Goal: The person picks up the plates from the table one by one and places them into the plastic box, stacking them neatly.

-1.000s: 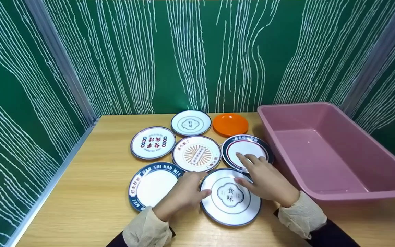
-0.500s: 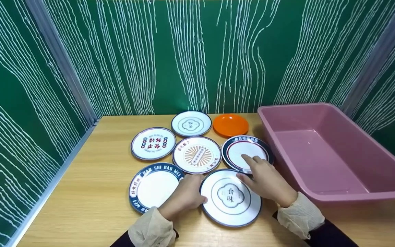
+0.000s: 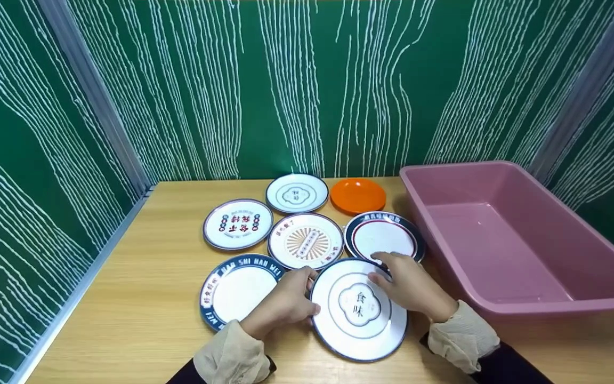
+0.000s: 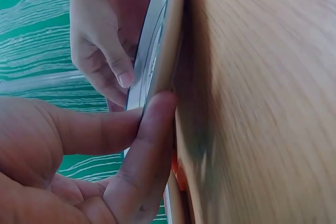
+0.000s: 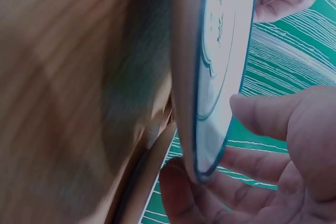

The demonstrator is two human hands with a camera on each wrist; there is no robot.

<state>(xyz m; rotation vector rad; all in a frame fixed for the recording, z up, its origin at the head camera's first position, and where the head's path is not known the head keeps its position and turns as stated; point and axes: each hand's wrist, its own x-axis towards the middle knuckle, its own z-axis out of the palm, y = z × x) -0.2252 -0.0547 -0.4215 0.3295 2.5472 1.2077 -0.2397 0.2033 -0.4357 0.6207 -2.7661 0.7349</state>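
Thumb and fingers of the person's left hand (image 3: 288,301) pinch the left rim of a round white plate with a thin blue edge and a grey flower-shaped crest around two black characters (image 3: 360,333), the thumb on its upper face and fingers beneath. The right hand (image 3: 412,285) grips the same plate on its far right side, thumb on top, fingers below; the two hands are apart across it. In the left wrist view the plate stands off the light wood-grain table (image 3: 126,304), its shadow on the wood. Just beyond it lie a round dark-rimmed plate with a red ring (image 3: 384,234) and a round white plate with an orange sunburst (image 3: 293,250). Left of the left hand, partly behind it, is a round white plate with a broad navy lettered rim (image 3: 243,290). A large rectangular pink tub (image 3: 552,305) sits to the right.
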